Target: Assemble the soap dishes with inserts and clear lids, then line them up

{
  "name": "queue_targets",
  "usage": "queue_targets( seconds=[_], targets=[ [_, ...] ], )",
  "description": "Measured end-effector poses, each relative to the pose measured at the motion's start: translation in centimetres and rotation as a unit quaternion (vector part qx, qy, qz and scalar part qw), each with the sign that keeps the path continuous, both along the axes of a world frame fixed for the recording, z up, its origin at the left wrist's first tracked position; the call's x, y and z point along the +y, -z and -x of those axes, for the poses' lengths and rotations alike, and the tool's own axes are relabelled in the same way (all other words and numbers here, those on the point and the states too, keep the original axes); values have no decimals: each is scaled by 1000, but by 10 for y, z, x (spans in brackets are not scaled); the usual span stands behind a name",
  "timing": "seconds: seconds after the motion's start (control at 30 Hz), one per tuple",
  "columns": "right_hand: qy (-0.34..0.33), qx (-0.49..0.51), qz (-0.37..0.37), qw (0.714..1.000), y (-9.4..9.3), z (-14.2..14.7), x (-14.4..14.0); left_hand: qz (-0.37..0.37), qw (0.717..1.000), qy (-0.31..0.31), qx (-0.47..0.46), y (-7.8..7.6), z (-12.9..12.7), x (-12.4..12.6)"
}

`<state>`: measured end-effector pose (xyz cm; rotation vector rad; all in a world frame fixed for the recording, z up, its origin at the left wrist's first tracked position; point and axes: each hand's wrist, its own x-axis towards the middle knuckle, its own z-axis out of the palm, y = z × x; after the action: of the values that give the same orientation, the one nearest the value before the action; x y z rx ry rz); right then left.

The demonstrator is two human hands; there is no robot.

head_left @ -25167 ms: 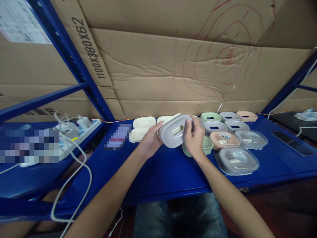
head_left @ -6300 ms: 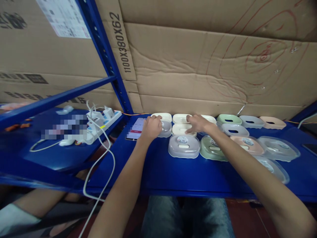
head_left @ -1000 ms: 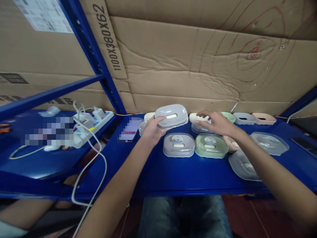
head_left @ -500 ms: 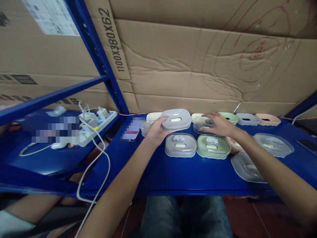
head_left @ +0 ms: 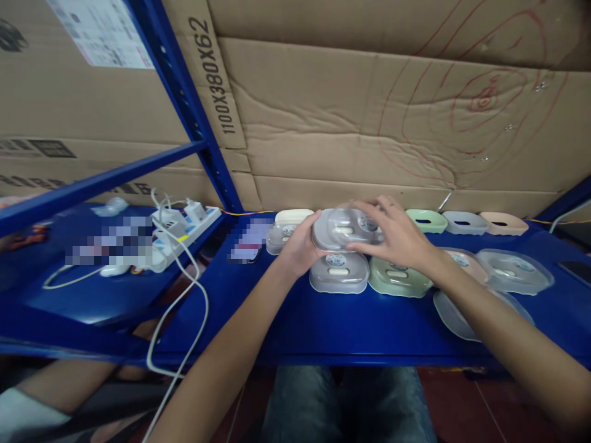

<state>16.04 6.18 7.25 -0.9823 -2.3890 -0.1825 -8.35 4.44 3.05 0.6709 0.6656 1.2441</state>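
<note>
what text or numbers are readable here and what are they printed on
"1100X380X62": printed in black on the brown cardboard sheet behind the blue metal shelf upright.
White paper label on the cardboard at top left: print too small to read.
Round stickers on the clear plastic lids: too blurred to read.
Phone screen: pixelated, unreadable.

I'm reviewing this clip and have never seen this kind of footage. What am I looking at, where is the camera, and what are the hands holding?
The one camera sits on a person's head, looking down at their own bare arms. The left hand holds a grey soap dish from the side; the right hand presses a clear lid on top of it. On the blue shelf lie more lidded dishes, such as a grey one and a green one. A power strip lies to the left.
</note>
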Motion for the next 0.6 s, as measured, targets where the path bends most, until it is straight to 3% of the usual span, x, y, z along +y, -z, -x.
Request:
queue_targets(
  seconds=[0.23,0.6],
  targets=[
    [-38,-19,4,999,6,29,-8,-34,998,50,20,3,-4,-1],
    [-3,-30,-11,999,10,34,-17,-93,994,22,49,7,-8,-6]
  ],
)
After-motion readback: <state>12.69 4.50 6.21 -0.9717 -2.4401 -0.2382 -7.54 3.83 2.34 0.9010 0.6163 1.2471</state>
